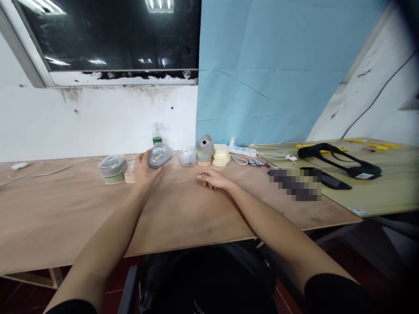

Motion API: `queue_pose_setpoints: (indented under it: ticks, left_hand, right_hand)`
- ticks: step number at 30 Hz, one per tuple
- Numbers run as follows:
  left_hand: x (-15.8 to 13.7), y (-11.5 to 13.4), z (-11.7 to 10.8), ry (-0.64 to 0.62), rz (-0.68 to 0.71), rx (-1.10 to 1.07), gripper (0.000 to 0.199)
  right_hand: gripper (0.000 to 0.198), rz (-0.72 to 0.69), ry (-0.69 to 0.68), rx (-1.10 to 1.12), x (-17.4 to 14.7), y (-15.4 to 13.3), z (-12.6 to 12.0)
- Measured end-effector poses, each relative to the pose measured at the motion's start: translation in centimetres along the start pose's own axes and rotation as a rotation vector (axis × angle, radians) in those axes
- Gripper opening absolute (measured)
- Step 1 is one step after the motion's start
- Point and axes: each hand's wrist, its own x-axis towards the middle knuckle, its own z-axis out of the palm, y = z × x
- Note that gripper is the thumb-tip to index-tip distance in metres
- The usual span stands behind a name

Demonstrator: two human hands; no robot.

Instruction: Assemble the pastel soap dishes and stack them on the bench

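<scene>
My left hand (143, 169) is closed around the side of a grey plastic piece with a clear domed part (159, 156), held tilted above the back of the table. Just left of that hand stands a grey-and-green stack of plastic pieces (113, 169), with a pale pink piece (130, 172) partly hidden by the hand. My right hand (213, 179) rests near the tabletop, its fingers loosely curled and apart, with nothing visible in them. Behind it are clear plastic pieces (187, 157), a grey piece tilted on a green and pink one (204, 150), and a cream stack (221, 155).
A clear bottle with a green label (156, 134) stands by the wall. White cables and a power strip (242, 151) lie along the back. To the right are a black headset-like frame (340, 161), a black flat object (334, 179), a pixelated patch and yellow items (379, 145).
</scene>
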Motion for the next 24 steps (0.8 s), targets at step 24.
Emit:
queue_pose_setpoints:
  ticks: [24]
  left_hand:
    - [0.4, -6.0, -0.1, 0.185, -0.474, 0.308, 0.068]
  right_hand:
    - [0.030, -0.014, 0.083, -0.050, -0.4, -0.3, -0.2]
